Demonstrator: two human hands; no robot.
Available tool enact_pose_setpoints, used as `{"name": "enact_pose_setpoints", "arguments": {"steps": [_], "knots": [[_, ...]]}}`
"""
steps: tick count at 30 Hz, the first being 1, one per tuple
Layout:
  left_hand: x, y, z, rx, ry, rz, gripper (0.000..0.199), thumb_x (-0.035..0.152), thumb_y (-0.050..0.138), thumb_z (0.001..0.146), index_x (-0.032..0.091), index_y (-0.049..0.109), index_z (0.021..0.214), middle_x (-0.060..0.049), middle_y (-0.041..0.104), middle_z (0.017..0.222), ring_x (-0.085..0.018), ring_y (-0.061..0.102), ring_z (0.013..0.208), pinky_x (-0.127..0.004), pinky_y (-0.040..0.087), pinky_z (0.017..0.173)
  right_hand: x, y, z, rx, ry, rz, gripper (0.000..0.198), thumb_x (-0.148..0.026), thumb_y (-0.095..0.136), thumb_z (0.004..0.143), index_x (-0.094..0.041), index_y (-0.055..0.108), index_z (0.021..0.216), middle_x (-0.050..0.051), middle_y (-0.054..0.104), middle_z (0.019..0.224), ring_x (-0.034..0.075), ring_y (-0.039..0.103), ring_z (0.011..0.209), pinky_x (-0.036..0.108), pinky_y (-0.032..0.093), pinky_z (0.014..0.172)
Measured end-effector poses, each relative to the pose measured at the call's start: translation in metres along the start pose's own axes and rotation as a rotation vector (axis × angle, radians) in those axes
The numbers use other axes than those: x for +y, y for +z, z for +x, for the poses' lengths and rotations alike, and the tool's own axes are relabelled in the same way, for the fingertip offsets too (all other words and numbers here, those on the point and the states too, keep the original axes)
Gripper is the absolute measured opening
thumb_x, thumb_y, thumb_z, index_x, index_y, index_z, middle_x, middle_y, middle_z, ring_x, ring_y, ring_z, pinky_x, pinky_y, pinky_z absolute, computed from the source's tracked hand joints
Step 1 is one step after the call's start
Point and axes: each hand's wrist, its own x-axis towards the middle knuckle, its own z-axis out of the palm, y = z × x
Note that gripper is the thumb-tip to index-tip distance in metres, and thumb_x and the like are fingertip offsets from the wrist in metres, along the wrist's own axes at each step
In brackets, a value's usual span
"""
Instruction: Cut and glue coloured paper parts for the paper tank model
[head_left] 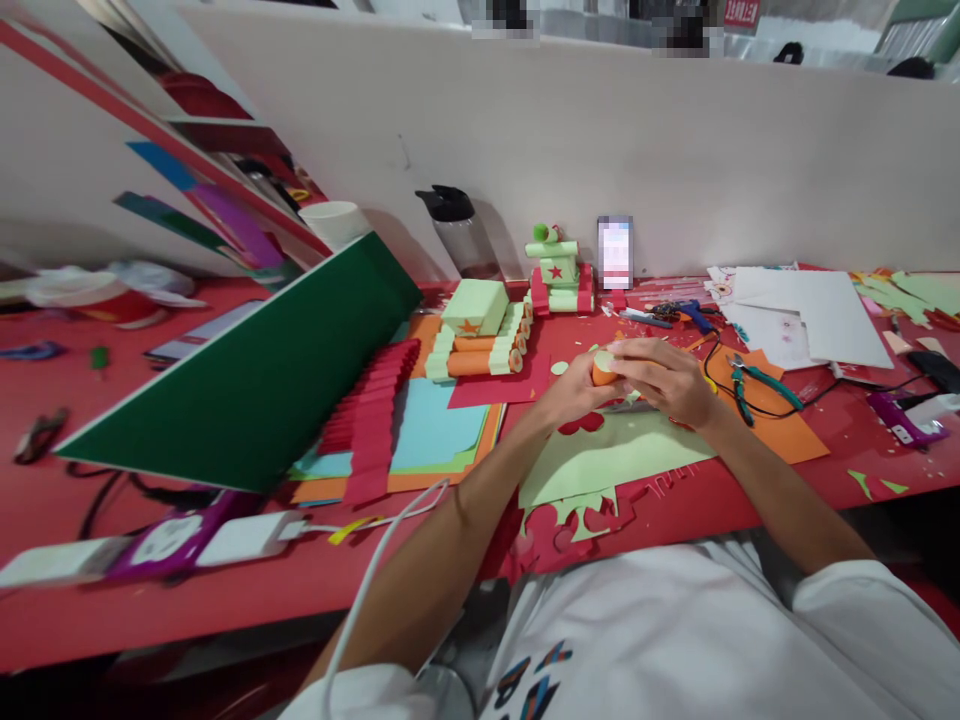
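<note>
A small orange paper roll (pixel 602 371) with a pale green round end is held between my two hands above the red table. My left hand (pixel 571 394) is closed around its left side. The fingers of my right hand (pixel 663 378) press on it from the right and top. Just below my hands lies a pale green paper sheet (pixel 600 462) with cut-out holes along its near edge. Left of my hands stands a paper model (pixel 480 335) of orange and pale green rolls under a green box with an orange star. Behind is a green and red paper model (pixel 559 272) bearing a red star.
Pliers (pixel 765 385) lie on orange paper at right, near a blue glue gun (pixel 697 315). At left are a leaning green board (pixel 247 380), pleated red paper (pixel 371 415) and a power strip (pixel 161 540). A bottle (pixel 461 235) and phone (pixel 616 252) stand by the partition.
</note>
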Motion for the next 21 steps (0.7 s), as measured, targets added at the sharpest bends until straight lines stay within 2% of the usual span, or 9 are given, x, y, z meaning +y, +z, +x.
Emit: {"name": "enact_pose_setpoints", "arguments": {"steps": [4,10,15,21], "knots": [[-0.002,0.002,0.001,0.041,-0.026,0.015,0.033,0.046,0.077,0.082,0.019,0.058,0.081,0.002,0.054,0.074,-0.012,0.050,0.067,-0.027,0.047,0.062,0.004,-0.001,-0.003,0.055,0.025,-0.049,0.034,-0.024,0.058,0.107,-0.037,0.073,0.136,0.006,0.076,0.130,0.025,0.072,0.122,0.047,0.061,0.108],[-0.016,0.003,0.005,0.012,-0.048,-0.005,0.035,0.047,0.078,0.080,0.019,0.058,0.081,0.002,0.055,0.074,-0.014,0.053,0.068,-0.029,0.049,0.065,0.006,0.002,-0.001,0.112,0.037,-0.077,0.037,-0.020,0.057,0.107,-0.037,0.073,0.136,0.006,0.077,0.126,0.025,0.073,0.120,0.047,0.062,0.108],[-0.022,0.003,0.008,-0.013,-0.048,0.000,0.034,0.046,0.080,0.078,0.017,0.064,0.088,-0.001,0.063,0.081,-0.016,0.059,0.075,-0.031,0.054,0.070,0.011,0.008,0.001,0.032,0.090,-0.019,0.032,-0.025,0.056,0.108,-0.033,0.076,0.132,0.006,0.078,0.128,0.025,0.072,0.122,0.047,0.060,0.112],[-0.032,0.003,0.011,0.054,-0.021,-0.026,0.033,0.040,0.077,0.076,0.017,0.064,0.096,-0.002,0.068,0.089,-0.018,0.063,0.080,-0.031,0.056,0.074,0.015,0.007,0.000,-0.065,0.095,0.030,0.034,-0.020,0.055,0.107,-0.032,0.077,0.130,0.005,0.079,0.128,0.023,0.072,0.124,0.048,0.059,0.113]]}}
